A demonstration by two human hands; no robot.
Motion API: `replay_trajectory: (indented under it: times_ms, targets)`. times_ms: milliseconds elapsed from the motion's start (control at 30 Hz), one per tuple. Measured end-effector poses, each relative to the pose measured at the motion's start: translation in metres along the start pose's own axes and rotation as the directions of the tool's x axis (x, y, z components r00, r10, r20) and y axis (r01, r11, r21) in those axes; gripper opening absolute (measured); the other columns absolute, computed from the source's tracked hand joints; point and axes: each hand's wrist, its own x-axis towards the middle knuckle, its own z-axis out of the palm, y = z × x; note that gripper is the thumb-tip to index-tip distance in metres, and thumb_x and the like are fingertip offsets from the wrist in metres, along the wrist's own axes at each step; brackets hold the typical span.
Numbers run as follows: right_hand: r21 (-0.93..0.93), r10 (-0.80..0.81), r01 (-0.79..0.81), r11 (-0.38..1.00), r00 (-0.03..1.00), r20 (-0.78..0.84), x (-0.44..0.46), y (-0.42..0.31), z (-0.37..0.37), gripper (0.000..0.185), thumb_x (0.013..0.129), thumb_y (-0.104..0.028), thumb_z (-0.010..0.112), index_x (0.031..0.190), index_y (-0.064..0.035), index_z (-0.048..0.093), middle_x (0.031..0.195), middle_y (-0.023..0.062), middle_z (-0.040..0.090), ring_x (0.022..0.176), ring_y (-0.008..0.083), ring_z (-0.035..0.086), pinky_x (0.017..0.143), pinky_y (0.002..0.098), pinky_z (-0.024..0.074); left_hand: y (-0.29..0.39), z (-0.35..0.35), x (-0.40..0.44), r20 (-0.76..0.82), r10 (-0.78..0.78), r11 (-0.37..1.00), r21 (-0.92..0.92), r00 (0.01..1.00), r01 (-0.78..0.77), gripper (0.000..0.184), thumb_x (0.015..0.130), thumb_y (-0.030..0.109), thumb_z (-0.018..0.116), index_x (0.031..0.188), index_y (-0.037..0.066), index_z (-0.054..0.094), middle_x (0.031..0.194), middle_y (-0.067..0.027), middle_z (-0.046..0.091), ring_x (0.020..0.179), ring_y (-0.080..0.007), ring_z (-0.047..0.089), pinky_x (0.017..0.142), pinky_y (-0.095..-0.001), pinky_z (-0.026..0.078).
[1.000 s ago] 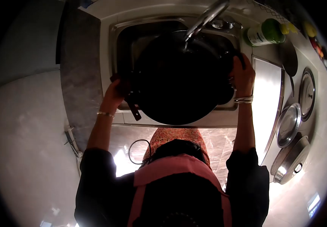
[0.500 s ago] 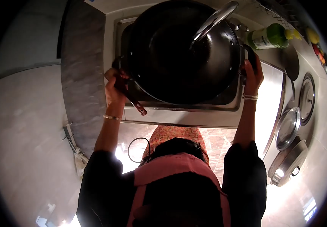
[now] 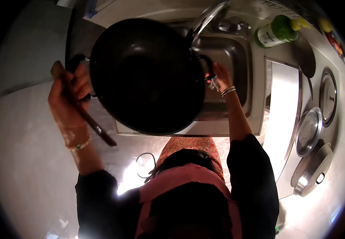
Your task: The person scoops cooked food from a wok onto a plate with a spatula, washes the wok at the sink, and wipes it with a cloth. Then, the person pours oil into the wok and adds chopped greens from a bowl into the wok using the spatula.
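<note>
A large black two-handled wok is held up in both hands, covering the left part of the sink and its front rim. My left hand is closed at the wok's left handle and also holds a brown wooden spatula, which slants down to the right. The wok partly hides those fingers. On the other side, my right hand grips the wok's right handle. Beneath its fingers hangs a small crumpled greyish thing, too unclear to name. The wok's inside looks dark, with nothing distinct in it.
The chrome faucet arches close to the wok's upper right rim. A green bottle stands at the sink's back right corner. Pot lids and a steel pan are along the right side. Grey counter lies left of the sink.
Both hands have lifted the wok and shifted it left, from under the faucet. The right part of the sink basin is uncovered now. The spatula has moved along with my left hand.
</note>
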Motion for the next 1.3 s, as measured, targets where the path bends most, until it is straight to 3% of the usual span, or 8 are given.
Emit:
replay_trajectory:
  times_ms: [67, 167, 333, 600, 800, 967, 1100, 1300]
  targets:
    - [-0.18, 0.124, -0.128, 0.975, 0.992, -0.037, -0.003, -0.009, -0.002, 0.019, 0.086, -0.022, 0.053, 0.092, -0.0046, 0.056, 0.063, 0.0039, 0.056, 0.053, 0.0135, 0.056, 0.045, 0.0261, 0.0472, 0.003, 0.023, -0.006, -0.122, 0.018, 0.993, 0.116, 0.992, -0.004, 0.021, 0.08, 0.022, 0.051, 0.079, 0.002, 0.053, 0.083, -0.0114, 0.045, 0.061, -0.0095, 0.034, 0.049, -0.0192, 0.03]
    - [0.023, 0.104, -0.102, 0.994, 0.99, -0.094, 0.004, -0.014, -0.012, 0.019, 0.084, -0.02, 0.054, 0.095, -0.0047, 0.056, 0.062, 0.0045, 0.056, 0.056, 0.0155, 0.057, 0.048, 0.0274, 0.0485, -0.001, 0.045, -0.017, -0.145, 0.059, 0.975, 0.219, 0.988, -0.026, 0.021, 0.079, 0.023, 0.05, 0.078, 0.003, 0.053, 0.084, -0.0116, 0.046, 0.059, -0.0088, 0.033, 0.047, -0.0194, 0.029]
    - [0.663, -0.104, -0.234, 0.711, 0.898, 0.428, 0.01, -0.023, 0.078, 0.023, 0.08, -0.01, 0.056, 0.1, 0.0, 0.052, 0.096, 0.0134, 0.056, 0.084, 0.0252, 0.058, 0.067, 0.033, 0.0518, 0.014, 0.063, -0.04, -0.199, 0.178, 0.91, 0.406, 0.964, -0.084, 0.021, 0.078, 0.024, 0.051, 0.078, 0.004, 0.053, 0.083, -0.01, 0.045, 0.059, -0.0083, 0.034, 0.046, -0.018, 0.028]
    - [0.795, -0.156, -0.385, 0.469, 0.849, 0.504, 0.023, -0.062, 0.114, 0.021, 0.083, -0.018, 0.054, 0.102, -0.0081, 0.055, 0.086, 0.0078, 0.061, 0.083, 0.0231, 0.058, 0.08, 0.0419, 0.0494, 0.04, 0.03, -0.044, -0.162, 0.192, 0.921, 0.37, 0.968, -0.12, 0.019, 0.079, 0.022, 0.054, 0.078, 0.004, 0.05, 0.078, -0.0075, 0.041, 0.057, -0.0071, 0.032, 0.045, -0.0168, 0.026]
    - [0.497, -0.053, -0.049, 0.867, 0.98, 0.19, 0.015, -0.077, 0.05, 0.031, 0.076, 0.001, 0.058, 0.104, -0.0101, 0.051, 0.075, 0.0089, 0.055, 0.056, 0.0175, 0.053, 0.05, 0.0281, 0.0492, 0.031, 0.034, -0.042, -0.219, 0.223, 0.933, 0.33, 0.95, -0.143, 0.02, 0.079, 0.022, 0.054, 0.078, 0.003, 0.048, 0.079, -0.0094, 0.043, 0.057, -0.0072, 0.033, 0.045, -0.0171, 0.026]
    - [-0.016, -0.152, 0.157, 0.987, 0.921, -0.36, 0.017, -0.109, 0.002, 0.03, 0.076, -0.029, 0.066, 0.088, -0.0051, 0.053, 0.059, 0.0036, 0.05, 0.039, 0.0082, 0.04, 0.031, 0.0204, 0.0275, 0.025, 0.035, -0.042, -0.248, 0.212, 0.945, 0.297, 0.945, -0.134, 0.019, 0.082, 0.017, 0.051, 0.075, 0.0, 0.049, 0.078, -0.0073, 0.039, 0.058, -0.0072, 0.032, 0.044, -0.0169, 0.026]
    - [0.343, 0.052, 0.07, 0.937, 0.941, -0.336, 0.048, -0.146, -0.016, 0.048, 0.076, -0.054, 0.055, 0.074, -0.007, 0.046, 0.055, 0.0047, 0.045, 0.037, 0.0094, 0.037, 0.032, 0.0213, 0.0239, 0.026, 0.03, -0.043, -0.222, 0.171, 0.949, 0.3, 0.96, -0.099, 0.023, 0.079, 0.025, 0.054, 0.077, 0.003, 0.05, 0.084, -0.0111, 0.046, 0.058, -0.007, 0.034, 0.045, -0.0174, 0.027]
    - [0.109, -0.058, 0.105, 0.988, 0.929, -0.365, 0.064, -0.152, -0.021, 0.044, 0.078, -0.05, 0.053, 0.068, -0.0085, 0.043, 0.053, 0.0027, 0.041, 0.035, 0.0081, 0.034, 0.03, 0.0195, 0.0221, 0.026, 0.037, -0.047, -0.241, 0.176, 0.925, 0.372, 0.954, -0.077, 0.023, 0.079, 0.028, 0.052, 0.076, 0.006, 0.049, 0.084, -0.0096, 0.047, 0.056, -0.0057, 0.033, 0.043, -0.0163, 0.025]
